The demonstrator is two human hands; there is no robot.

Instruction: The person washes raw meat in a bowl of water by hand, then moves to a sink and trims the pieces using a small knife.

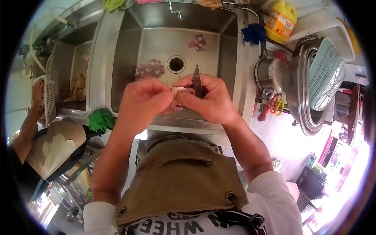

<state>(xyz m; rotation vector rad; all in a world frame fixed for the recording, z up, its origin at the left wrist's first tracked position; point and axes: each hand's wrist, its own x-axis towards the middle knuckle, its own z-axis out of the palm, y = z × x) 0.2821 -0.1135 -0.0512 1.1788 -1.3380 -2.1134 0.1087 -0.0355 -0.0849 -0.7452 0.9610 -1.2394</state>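
Note:
Over the near part of a steel sink [156, 41], my left hand [147, 100] pinches one side of a small pale-pink piece of meat [178, 94]. My right hand [209, 98] grips the other side of it with closed fingers and also holds a dark knife [197, 80], its pointed blade directed away from me. On the sink floor, a pile of reddish-purple meat pieces [150, 69] lies left of the round drain [176, 64]. A smaller group of meat pieces [198, 42] rests right of the drain, farther back.
At the left, another person's arm [29, 131] reaches to a white basket [49, 100] beside a second sink with meat [78, 86]. A green cloth [101, 120] hangs near the divider. A yellow bottle [281, 21], pot [273, 74] and teal basket [326, 72] stand right.

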